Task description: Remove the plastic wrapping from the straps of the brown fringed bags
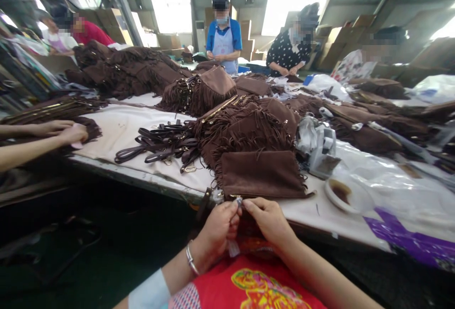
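A flat brown suede pouch (261, 174) with fringed sides lies at the table's front edge, its zipper edge toward me. Just in front of that edge, my left hand (223, 223) is closed on a small clear plastic wrap (239, 201), part of which hangs below the fingers. My right hand (266, 216) pinches the other side of the same wrap with thumb and forefinger. What is inside the wrap is too small to tell. A dark strap end (204, 203) hangs beside my left hand. Behind the pouch rises a heap of fringed brown pouches (249, 124).
Dark wrist straps (159, 143) lie left of the heap. At right are a white bowl with brown liquid (341, 193), clear plastic sheeting (387, 176) and purple tape (408, 238). Another person's hands (73, 131) work at far left. Several people stand across the table (117, 124).
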Motion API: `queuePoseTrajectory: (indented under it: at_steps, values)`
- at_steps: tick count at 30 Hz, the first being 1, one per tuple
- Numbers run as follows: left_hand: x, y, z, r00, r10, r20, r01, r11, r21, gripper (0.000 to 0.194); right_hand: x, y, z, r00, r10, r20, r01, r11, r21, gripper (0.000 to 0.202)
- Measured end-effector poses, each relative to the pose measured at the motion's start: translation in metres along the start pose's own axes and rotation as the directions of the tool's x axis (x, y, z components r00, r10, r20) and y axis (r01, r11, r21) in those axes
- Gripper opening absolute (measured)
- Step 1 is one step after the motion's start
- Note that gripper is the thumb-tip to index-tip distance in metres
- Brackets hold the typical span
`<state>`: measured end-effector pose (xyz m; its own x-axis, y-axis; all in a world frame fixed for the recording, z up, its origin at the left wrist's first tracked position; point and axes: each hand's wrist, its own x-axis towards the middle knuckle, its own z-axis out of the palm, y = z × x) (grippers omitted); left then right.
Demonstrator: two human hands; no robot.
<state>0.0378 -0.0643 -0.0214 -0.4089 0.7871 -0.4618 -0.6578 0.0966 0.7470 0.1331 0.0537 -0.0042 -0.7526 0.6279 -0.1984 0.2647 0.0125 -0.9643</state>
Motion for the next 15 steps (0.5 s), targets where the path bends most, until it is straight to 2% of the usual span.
queuePoseTrajectory:
  at_steps: [2, 4, 6, 8, 11, 13, 15]
  values:
    - [-0.001, -0.003, 0.002, 0.989, 0.132, -0.062, -0.118, 0.974, 0.193, 0.035, -0.001, -0.003, 0.008, 0.998, 0.010, 0.064, -0.014, 0.998, 0.063, 0.040]
    - [-0.002, -0.006, 0.004, 0.950, 0.294, -0.107, -0.234, 0.894, 0.381, 0.038, 0.001, -0.001, 0.017, 0.994, 0.077, 0.076, -0.089, 0.982, 0.168, 0.040]
    - [-0.002, -0.009, 0.005, 0.919, 0.375, -0.122, -0.280, 0.839, 0.467, 0.039, 0.002, 0.004, 0.024, 0.983, 0.152, 0.104, -0.177, 0.935, 0.307, 0.038]
    - [-0.003, -0.012, 0.007, 0.939, 0.312, -0.147, -0.237, 0.893, 0.383, 0.041, 0.002, 0.010, 0.031, 0.965, 0.201, 0.166, -0.256, 0.855, 0.451, 0.037]
    - [-0.004, -0.014, 0.011, 0.995, 0.063, -0.082, -0.060, 0.997, 0.039, 0.039, 0.003, 0.016, 0.035, 0.927, 0.254, 0.276, -0.372, 0.718, 0.589, 0.036]
    - [-0.004, -0.012, 0.013, 0.998, -0.066, 0.026, 0.069, 0.981, -0.183, 0.035, 0.005, 0.017, 0.036, 0.902, 0.295, 0.316, -0.431, 0.661, 0.614, 0.035]
    - [-0.004, -0.007, 0.013, 0.980, -0.150, 0.131, 0.187, 0.921, -0.342, 0.031, 0.007, 0.015, 0.034, 0.889, 0.316, 0.332, -0.458, 0.637, 0.620, 0.035]
